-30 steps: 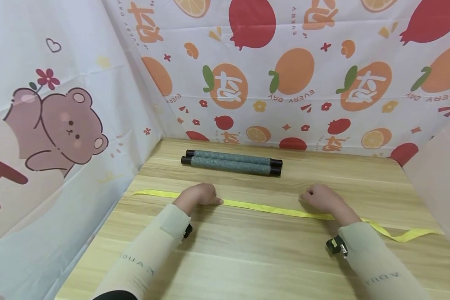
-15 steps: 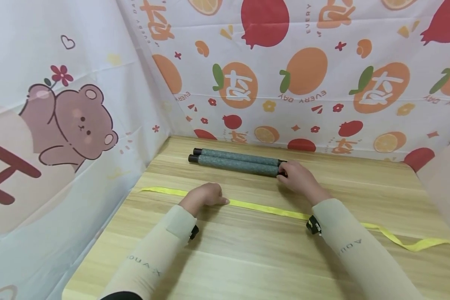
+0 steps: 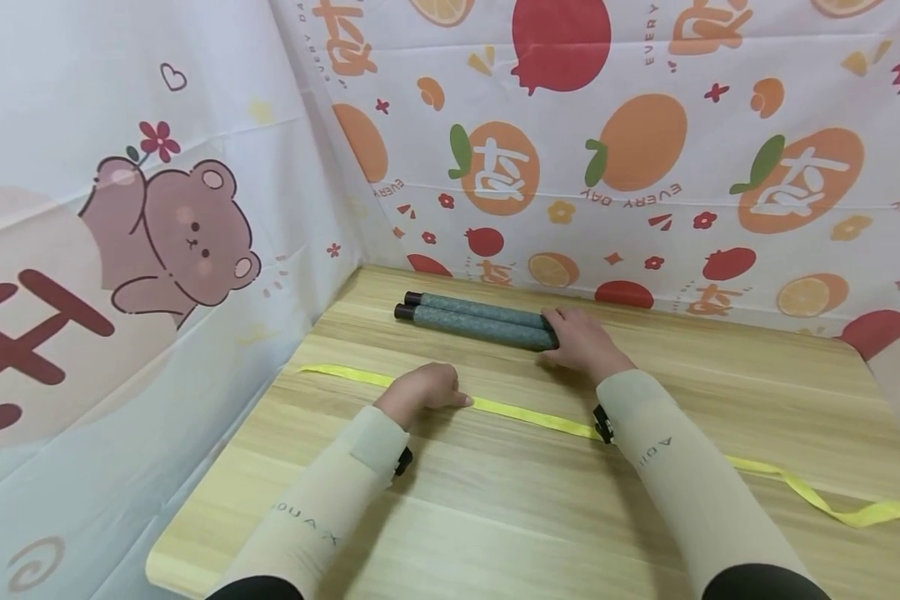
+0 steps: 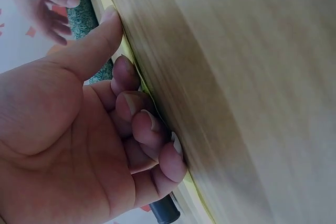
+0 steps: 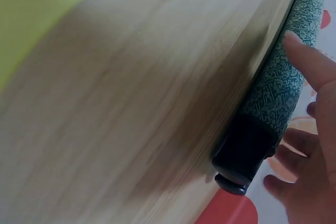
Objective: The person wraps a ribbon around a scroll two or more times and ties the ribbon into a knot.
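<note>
Two teal patterned rolls with black ends, like scrolls, lie side by side: a near roll and a far roll. My right hand reaches over their right ends, covering them. In the right wrist view the thumb meets the patterned roll, while the other fingers spread beyond its far side. A yellow ribbon runs across the table in front of the rolls. On it rests my left hand, fingers loosely bent, thumb and fingertips touching the ribbon.
The wooden table has a rounded front-left corner. A fruit-printed cloth hangs behind it, and a cloth with a bear print hangs at the left. The ribbon's right part twists under and past my right forearm.
My right hand has left its place by the ribbon and moved forward and left onto the rolls' right ends. The left hand keeps its place on the ribbon. The head view has shifted slightly.
</note>
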{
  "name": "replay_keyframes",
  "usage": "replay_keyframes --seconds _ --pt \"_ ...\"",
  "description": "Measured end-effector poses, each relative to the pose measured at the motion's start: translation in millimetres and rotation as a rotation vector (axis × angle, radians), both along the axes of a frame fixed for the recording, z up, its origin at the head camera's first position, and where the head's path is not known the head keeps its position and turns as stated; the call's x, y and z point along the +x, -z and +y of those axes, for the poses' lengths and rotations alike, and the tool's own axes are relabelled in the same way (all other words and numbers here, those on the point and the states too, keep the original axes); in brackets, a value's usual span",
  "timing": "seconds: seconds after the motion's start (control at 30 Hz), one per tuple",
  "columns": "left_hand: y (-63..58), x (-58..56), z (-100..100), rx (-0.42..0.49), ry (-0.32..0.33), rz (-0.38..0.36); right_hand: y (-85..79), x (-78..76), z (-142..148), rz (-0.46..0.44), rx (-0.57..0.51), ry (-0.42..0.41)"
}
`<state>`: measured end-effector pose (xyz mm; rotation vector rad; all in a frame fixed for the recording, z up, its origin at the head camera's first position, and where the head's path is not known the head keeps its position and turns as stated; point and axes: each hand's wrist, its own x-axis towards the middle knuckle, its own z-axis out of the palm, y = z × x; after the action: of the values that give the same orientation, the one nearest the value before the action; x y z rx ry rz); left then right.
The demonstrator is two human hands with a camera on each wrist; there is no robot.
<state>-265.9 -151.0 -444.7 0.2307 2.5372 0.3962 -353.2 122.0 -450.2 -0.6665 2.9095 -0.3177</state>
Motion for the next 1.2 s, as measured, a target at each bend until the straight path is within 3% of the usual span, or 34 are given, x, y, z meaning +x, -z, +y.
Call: replay_keyframes --seconds 0.17,0.43,0.7,1.03,1.2 --pt "1.0 -2.1 1 -0.004 -0.018 -0.024 4.0 -5.6 -1 -0.081 0.003 0.031" --pt "-0.6 -1.0 1 -0.006 -0.019 -0.019 1.8 -5.6 -3 -0.078 0.012 0.042" --pt "0.3 -0.4 1 -0.008 -0.023 -0.027 -3.8 -1.8 -7 -0.146 -0.014 0.055" --pt "2.9 0.5 2 -0.003 -0.003 0.000 -6.0 4.6 -11 -0.132 0.074 0.034" --pt "1.3 3.1 -2 0.002 0.003 0.034 -7.1 10.9 -16 -0.121 0.060 0.025"
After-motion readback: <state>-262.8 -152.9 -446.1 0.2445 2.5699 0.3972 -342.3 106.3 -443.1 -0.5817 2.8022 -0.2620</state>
